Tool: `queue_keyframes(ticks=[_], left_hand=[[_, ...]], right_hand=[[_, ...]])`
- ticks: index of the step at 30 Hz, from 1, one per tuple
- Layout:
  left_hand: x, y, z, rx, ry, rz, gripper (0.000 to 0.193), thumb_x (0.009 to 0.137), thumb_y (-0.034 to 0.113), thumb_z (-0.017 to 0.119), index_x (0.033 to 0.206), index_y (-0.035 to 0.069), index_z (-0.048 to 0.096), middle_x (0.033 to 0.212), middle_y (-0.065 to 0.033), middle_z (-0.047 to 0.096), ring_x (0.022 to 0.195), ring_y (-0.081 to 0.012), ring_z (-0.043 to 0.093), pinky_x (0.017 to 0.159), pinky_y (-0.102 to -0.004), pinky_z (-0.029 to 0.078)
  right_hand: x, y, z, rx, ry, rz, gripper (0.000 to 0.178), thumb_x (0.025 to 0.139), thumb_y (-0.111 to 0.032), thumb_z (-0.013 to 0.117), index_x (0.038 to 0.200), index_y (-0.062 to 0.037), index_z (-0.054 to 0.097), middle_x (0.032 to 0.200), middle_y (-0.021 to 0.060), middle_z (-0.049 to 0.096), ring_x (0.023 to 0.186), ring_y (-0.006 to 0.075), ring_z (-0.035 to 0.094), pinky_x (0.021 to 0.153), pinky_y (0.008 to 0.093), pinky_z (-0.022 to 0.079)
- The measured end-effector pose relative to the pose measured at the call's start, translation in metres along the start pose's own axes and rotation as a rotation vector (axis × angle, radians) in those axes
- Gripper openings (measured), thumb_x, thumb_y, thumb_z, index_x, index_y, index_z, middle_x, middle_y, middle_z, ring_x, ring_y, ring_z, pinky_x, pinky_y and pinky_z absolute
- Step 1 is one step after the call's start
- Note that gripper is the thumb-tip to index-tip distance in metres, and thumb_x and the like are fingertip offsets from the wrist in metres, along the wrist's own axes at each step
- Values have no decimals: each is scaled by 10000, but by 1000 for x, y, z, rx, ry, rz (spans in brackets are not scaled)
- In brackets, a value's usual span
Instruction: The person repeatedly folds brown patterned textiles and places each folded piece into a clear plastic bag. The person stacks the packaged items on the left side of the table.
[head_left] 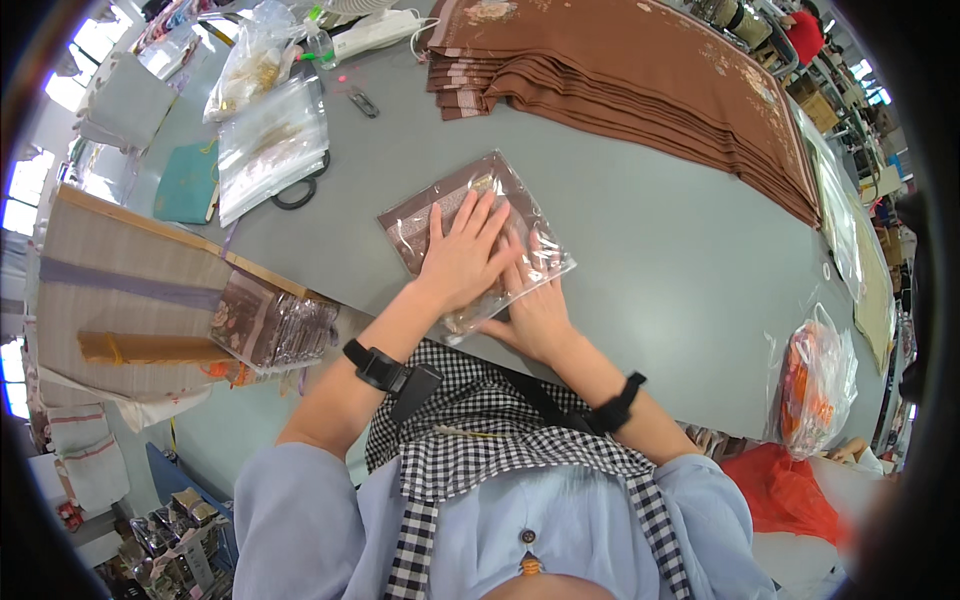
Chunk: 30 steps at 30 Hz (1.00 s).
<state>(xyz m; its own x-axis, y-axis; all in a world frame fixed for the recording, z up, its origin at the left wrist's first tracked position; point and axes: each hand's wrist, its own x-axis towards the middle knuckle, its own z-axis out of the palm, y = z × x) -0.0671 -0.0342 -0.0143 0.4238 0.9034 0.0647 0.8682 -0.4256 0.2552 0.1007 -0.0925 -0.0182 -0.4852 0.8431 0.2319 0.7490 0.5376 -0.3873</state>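
A folded brown patterned cloth in a clear plastic bag (415,225) lies tilted on the grey table in front of me. My left hand (462,255) rests flat on top of the bag, fingers spread and pointing away from me. Beside it, my right hand (538,312) is at the bag's near right part, with its fingers stretched out and slightly blurred. Shiny film seems to cover those fingertips; whether they are inside the bag I cannot tell. The bag's near corner is partly hidden by my hands.
A stack of brown cloths (620,80) spreads across the far right. At the left are clear plastic bags (275,150), a teal notebook (187,182), thread snips (362,101) and a wooden-edged tray (130,265) with packed cloths (270,320). A bag with orange contents (812,385) stands right.
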Motion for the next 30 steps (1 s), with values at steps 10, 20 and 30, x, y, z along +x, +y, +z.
queue_keyframes(ticks=[10, 20, 30], left_hand=[[-56, 53, 2, 5, -115, 196, 896, 865, 648, 482, 1470, 16, 291, 1546, -141, 261, 1455, -289, 179, 1128, -622, 93], [-167, 8, -23, -898, -22, -442, 282, 974, 280, 518, 1079, 40, 624, 882, -60, 649, 750, -179, 630, 657, -301, 507], [-158, 21, 14, -1689, -168, -533, 246, 978, 230, 512, 860, 30, 592, 649, 41, 480, 502, -41, 383, 432, -194, 264]], right_hand=[[-74, 29, -33, -27, 38, 18, 457, 902, -196, 599, 1318, -24, 516, 1392, 149, 492, 1313, 310, 442, 1106, 471, 316], [-44, -2, -48, 186, 100, -289, 288, 755, -17, 659, 1037, -75, 666, 999, 70, 641, 983, 282, 598, 887, 410, 459], [-8, -49, -8, 203, -109, -606, 157, 740, -140, 686, 873, -105, 611, 851, 20, 575, 797, 209, 556, 748, 337, 421]])
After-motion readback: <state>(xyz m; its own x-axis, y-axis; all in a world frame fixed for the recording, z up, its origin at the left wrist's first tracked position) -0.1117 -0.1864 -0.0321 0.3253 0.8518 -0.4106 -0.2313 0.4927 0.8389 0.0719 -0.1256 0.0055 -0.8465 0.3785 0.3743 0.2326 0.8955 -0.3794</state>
